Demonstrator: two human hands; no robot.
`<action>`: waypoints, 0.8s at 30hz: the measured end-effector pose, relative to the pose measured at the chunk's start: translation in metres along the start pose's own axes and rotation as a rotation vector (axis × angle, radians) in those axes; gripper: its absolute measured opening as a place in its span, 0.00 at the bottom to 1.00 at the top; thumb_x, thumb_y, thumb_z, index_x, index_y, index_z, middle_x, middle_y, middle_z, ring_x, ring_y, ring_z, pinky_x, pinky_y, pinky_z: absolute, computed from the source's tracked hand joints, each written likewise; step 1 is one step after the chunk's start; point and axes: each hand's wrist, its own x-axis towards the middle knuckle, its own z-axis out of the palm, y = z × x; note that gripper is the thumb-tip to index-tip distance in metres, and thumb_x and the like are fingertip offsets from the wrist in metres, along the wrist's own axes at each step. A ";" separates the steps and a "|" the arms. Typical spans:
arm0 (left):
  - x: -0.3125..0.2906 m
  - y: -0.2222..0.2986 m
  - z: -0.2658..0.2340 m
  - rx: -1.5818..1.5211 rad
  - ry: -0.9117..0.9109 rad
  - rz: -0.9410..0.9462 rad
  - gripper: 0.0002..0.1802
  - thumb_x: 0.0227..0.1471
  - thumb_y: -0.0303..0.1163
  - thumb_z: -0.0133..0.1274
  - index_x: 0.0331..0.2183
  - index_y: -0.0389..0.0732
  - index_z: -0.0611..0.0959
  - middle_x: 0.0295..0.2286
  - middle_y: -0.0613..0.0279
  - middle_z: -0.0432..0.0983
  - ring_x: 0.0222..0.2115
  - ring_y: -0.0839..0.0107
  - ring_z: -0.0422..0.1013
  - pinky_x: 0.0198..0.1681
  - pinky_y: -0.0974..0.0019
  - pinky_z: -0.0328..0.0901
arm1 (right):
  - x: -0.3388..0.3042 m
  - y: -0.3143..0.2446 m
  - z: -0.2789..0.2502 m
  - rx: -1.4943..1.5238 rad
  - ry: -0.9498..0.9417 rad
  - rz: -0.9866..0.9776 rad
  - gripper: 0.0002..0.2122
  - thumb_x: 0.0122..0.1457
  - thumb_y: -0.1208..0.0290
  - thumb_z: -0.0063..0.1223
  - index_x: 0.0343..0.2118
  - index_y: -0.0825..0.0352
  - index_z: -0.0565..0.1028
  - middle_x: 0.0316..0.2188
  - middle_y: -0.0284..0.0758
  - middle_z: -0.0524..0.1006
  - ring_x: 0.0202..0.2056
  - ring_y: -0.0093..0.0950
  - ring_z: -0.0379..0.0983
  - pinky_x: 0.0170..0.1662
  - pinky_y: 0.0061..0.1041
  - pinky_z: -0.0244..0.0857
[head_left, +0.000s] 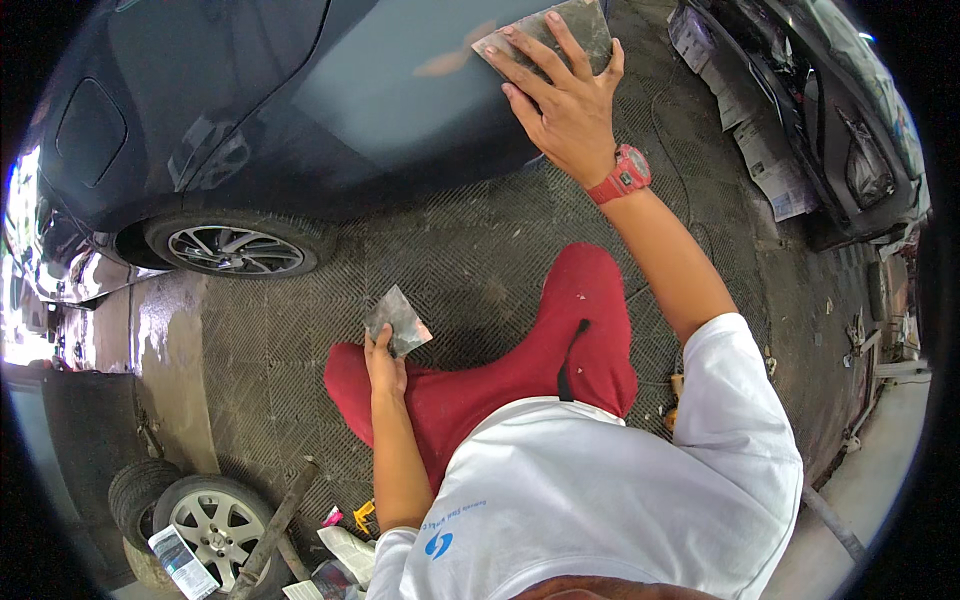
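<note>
My right hand (pixel 565 105) reaches up and forward, a red wristwatch on its wrist. Its fingers are spread across a smudged grey rectangular sheet (pixel 592 22), at the lighter grey patch on the dark car's body panel (pixel 375 85). Near my left knee, my left hand (pixel 386 368) grips a second thin grey sheet (pixel 398 315) by its lower edge. That sheet is smudged too, with a pale pinkish corner. Whether the sheets are sandpaper or flat plates I cannot tell.
The car's wheel (pixel 235 248) stands ahead on the left. Loose wheels (pixel 215 530) and a wooden handle (pixel 275 525) are at the lower left. A dark car part (pixel 850 150) with newspaper (pixel 770 165) stands at the right. Ribbed matting (pixel 290 320) covers the floor.
</note>
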 end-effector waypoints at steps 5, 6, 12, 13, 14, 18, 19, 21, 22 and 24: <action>0.006 -0.005 -0.007 0.005 -0.022 -0.008 0.31 0.62 0.28 0.55 0.64 0.40 0.68 0.57 0.59 0.71 0.56 0.63 0.70 0.59 0.56 0.67 | 0.006 0.001 0.007 -0.005 0.014 0.002 0.19 0.61 0.59 0.60 0.56 0.37 0.79 0.61 0.16 0.72 0.70 0.26 0.55 0.64 0.69 0.34; 0.006 -0.004 -0.006 0.017 -0.017 -0.009 0.31 0.62 0.28 0.55 0.64 0.39 0.67 0.57 0.59 0.71 0.56 0.63 0.70 0.59 0.56 0.67 | 0.005 0.002 0.010 -0.012 0.004 -0.003 0.20 0.61 0.59 0.60 0.56 0.37 0.79 0.61 0.16 0.72 0.70 0.26 0.55 0.64 0.69 0.34; 0.005 -0.004 -0.008 0.030 -0.017 0.005 0.32 0.62 0.29 0.56 0.64 0.37 0.65 0.57 0.58 0.70 0.57 0.62 0.69 0.60 0.56 0.67 | 0.001 0.001 0.008 0.019 -0.007 0.002 0.20 0.61 0.59 0.58 0.57 0.37 0.79 0.61 0.15 0.71 0.70 0.26 0.54 0.62 0.71 0.36; 0.006 -0.005 -0.009 0.031 -0.020 0.008 0.32 0.62 0.29 0.56 0.64 0.37 0.65 0.57 0.58 0.70 0.57 0.62 0.69 0.60 0.56 0.67 | 0.005 -0.002 0.003 0.030 0.010 0.009 0.20 0.61 0.59 0.58 0.57 0.37 0.79 0.61 0.15 0.71 0.70 0.26 0.54 0.62 0.71 0.36; 0.005 -0.003 -0.007 0.034 -0.024 0.010 0.32 0.62 0.29 0.56 0.64 0.37 0.65 0.57 0.58 0.70 0.57 0.62 0.69 0.60 0.56 0.66 | 0.008 -0.003 0.001 0.039 0.026 0.019 0.19 0.61 0.59 0.58 0.56 0.37 0.79 0.61 0.15 0.71 0.70 0.26 0.54 0.62 0.71 0.37; -0.001 0.000 0.000 0.054 -0.010 0.001 0.32 0.62 0.29 0.55 0.64 0.37 0.65 0.58 0.58 0.70 0.57 0.61 0.69 0.60 0.55 0.67 | 0.013 -0.004 0.006 -0.011 0.020 0.020 0.20 0.61 0.59 0.58 0.57 0.37 0.78 0.61 0.14 0.71 0.70 0.27 0.54 0.62 0.72 0.36; -0.002 0.001 0.002 0.056 -0.003 0.000 0.32 0.62 0.29 0.55 0.64 0.38 0.65 0.57 0.58 0.70 0.57 0.61 0.69 0.59 0.56 0.67 | 0.012 -0.005 0.007 -0.012 0.017 0.015 0.20 0.61 0.59 0.58 0.57 0.37 0.78 0.61 0.14 0.71 0.70 0.27 0.54 0.62 0.72 0.36; 0.000 0.000 0.001 0.061 -0.002 0.004 0.32 0.62 0.29 0.55 0.64 0.38 0.65 0.57 0.58 0.70 0.57 0.61 0.70 0.59 0.56 0.68 | 0.010 -0.004 0.011 -0.024 0.003 -0.002 0.21 0.61 0.59 0.58 0.58 0.36 0.77 0.61 0.14 0.71 0.70 0.27 0.54 0.63 0.72 0.36; 0.002 -0.001 -0.001 0.065 -0.009 0.009 0.32 0.62 0.29 0.55 0.64 0.38 0.65 0.57 0.58 0.70 0.56 0.61 0.70 0.59 0.55 0.68 | 0.007 -0.002 0.015 -0.036 -0.009 -0.014 0.21 0.61 0.60 0.58 0.58 0.36 0.77 0.61 0.13 0.71 0.70 0.27 0.54 0.63 0.72 0.36; 0.002 -0.002 -0.002 0.074 -0.014 0.014 0.31 0.63 0.29 0.55 0.64 0.38 0.65 0.57 0.58 0.70 0.56 0.61 0.70 0.58 0.55 0.68 | 0.003 -0.001 0.016 -0.064 -0.050 -0.020 0.20 0.61 0.59 0.58 0.58 0.36 0.78 0.62 0.14 0.71 0.71 0.26 0.54 0.64 0.69 0.33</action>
